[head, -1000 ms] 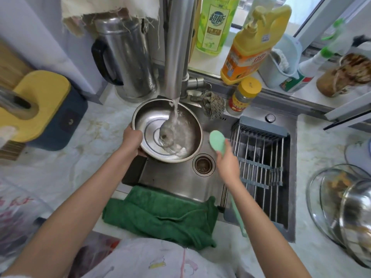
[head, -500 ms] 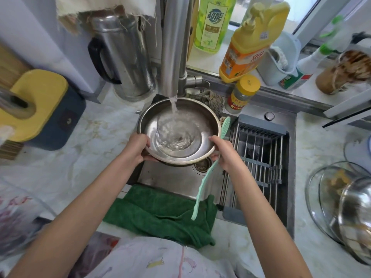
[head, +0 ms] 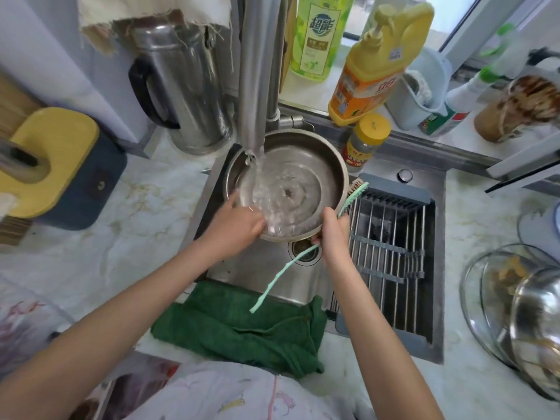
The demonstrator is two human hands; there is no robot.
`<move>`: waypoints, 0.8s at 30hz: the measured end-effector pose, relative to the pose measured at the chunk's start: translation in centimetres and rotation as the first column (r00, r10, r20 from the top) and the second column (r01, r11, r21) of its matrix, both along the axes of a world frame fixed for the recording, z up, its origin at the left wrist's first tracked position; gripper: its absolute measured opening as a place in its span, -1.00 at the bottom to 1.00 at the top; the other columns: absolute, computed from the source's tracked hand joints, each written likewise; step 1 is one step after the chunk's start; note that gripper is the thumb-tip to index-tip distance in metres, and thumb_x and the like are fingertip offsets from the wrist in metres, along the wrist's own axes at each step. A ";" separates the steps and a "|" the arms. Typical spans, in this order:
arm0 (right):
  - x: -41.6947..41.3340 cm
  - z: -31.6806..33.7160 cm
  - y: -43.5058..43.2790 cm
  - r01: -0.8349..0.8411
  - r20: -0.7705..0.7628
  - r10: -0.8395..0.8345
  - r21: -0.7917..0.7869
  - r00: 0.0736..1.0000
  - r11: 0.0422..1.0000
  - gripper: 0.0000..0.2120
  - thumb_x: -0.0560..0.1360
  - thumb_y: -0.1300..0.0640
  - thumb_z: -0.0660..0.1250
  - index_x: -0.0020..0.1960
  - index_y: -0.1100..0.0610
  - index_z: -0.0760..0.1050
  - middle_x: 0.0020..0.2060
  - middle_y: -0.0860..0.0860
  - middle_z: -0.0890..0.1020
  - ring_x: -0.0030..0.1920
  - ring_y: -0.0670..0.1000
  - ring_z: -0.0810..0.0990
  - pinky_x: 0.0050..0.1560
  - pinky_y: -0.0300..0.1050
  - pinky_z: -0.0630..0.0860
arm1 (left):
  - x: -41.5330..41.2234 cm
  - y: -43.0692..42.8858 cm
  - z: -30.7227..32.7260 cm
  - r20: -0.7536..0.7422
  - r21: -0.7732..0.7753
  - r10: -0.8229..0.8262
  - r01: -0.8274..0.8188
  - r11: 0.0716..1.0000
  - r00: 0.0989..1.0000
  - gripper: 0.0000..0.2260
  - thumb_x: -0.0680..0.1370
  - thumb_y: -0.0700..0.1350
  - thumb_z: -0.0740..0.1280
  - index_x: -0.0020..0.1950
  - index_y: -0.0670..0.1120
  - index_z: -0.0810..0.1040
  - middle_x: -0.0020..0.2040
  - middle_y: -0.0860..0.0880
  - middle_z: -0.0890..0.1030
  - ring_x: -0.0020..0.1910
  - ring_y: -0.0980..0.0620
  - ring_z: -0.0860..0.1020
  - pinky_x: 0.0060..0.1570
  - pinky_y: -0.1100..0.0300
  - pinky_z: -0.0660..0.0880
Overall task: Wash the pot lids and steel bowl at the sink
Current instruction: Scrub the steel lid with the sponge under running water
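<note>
Your left hand [head: 239,228] and right hand [head: 333,234] are bare, and so are both forearms [head: 121,313] up to the frame's edge. You wear a pale, whitish garment [head: 242,398] printed with small yellow doodles and thin pink lines.

Steel jug [head: 188,95] with black handle upright on the marble worktop [head: 121,237], back left; yellow-topped blue box [head: 57,165] further left. Green cloth [head: 242,325] crumpled at the front edge. On the sill [head: 309,86]: green bottle [head: 318,34], orange pump bottle [head: 375,65]; yellow-capped jar [head: 365,140] just below.
</note>
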State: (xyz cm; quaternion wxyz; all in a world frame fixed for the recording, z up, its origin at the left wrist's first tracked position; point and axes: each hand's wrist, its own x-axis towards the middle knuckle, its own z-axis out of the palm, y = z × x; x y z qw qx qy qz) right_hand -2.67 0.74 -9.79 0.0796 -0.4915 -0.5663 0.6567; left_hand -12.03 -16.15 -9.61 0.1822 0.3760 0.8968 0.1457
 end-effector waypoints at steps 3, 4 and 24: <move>0.1 0.0 -0.6 0.054 -0.042 -0.051 0.073 0.998 0.996 -0.85 0.39 0.06 0.21 -0.05 0.02 0.35 -0.20 0.06 0.53 -0.27 0.07 0.53 -0.26 0.01 0.45 | 2.7 1.4 -0.5 -0.034 0.002 -0.171 0.171 0.985 0.985 -0.70 0.66 -0.04 0.07 0.02 -0.12 0.56 -0.02 -0.11 0.59 -0.04 -0.16 0.56 -0.10 0.07 0.41; 0.0 0.2 -0.7 0.065 -0.060 -0.059 0.102 0.996 0.993 -0.81 0.35 0.05 0.20 -0.04 0.02 0.36 -0.16 0.05 0.55 -0.20 0.09 0.55 -0.17 0.07 0.48 | 3.0 1.5 -1.2 -0.038 0.049 -0.224 0.226 0.973 0.974 -0.65 0.65 0.00 0.04 0.13 -0.13 0.55 0.06 -0.11 0.59 -0.02 -0.15 0.57 -0.15 0.06 0.42; 0.2 3.0 0.7 0.140 0.020 -0.162 0.404 0.987 0.904 -0.63 0.52 0.29 0.18 0.32 0.24 0.29 -0.05 0.05 0.56 -0.11 0.07 0.55 -0.12 -0.13 0.36 | 1.0 3.6 -4.2 0.008 0.168 -0.451 0.443 0.881 0.893 -0.59 0.66 0.01 0.04 0.42 -0.10 0.44 0.28 -0.11 0.57 0.24 -0.08 0.54 0.22 0.02 0.41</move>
